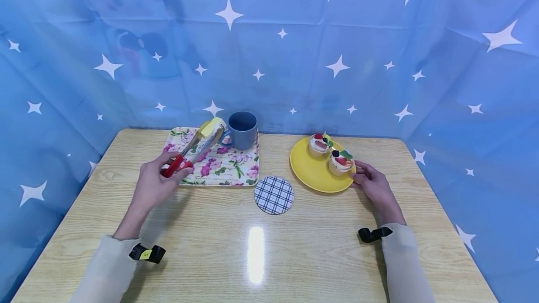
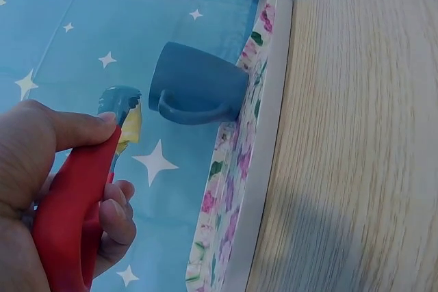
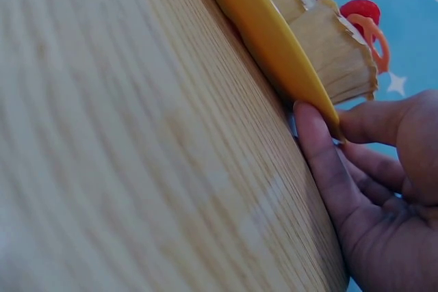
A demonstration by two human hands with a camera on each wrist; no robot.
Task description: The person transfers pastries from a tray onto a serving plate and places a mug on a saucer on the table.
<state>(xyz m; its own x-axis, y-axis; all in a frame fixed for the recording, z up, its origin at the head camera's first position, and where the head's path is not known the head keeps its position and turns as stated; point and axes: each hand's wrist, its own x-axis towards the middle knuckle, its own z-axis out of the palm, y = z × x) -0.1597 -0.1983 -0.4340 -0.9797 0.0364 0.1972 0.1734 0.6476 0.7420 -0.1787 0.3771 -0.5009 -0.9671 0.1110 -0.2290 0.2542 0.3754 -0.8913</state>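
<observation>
My left hand [image 1: 153, 183] grips tongs by their red handles [image 2: 72, 213], thumb on one side and fingers curled on the other. Between the tongs' tips is a pale yellow piece [image 1: 212, 126], its kind unclear, raised over the floral tray [image 1: 229, 174]. Beside those tips, a blue mug [image 1: 244, 132] stands upright on the tray, handle toward the tongs. My right hand [image 1: 375, 186] pinches the right rim of a yellow plate [image 1: 309, 172] between thumb and fingers. Two fruit-topped cupcakes, one at the back [image 1: 317, 147] and one nearer my hand [image 1: 338, 167], sit on this plate.
A round checked coaster [image 1: 274, 195] lies on the wooden table [image 1: 311, 247] between tray and plate. Behind the table hangs a blue curtain [image 1: 290, 83] with white stars, close to its back edge.
</observation>
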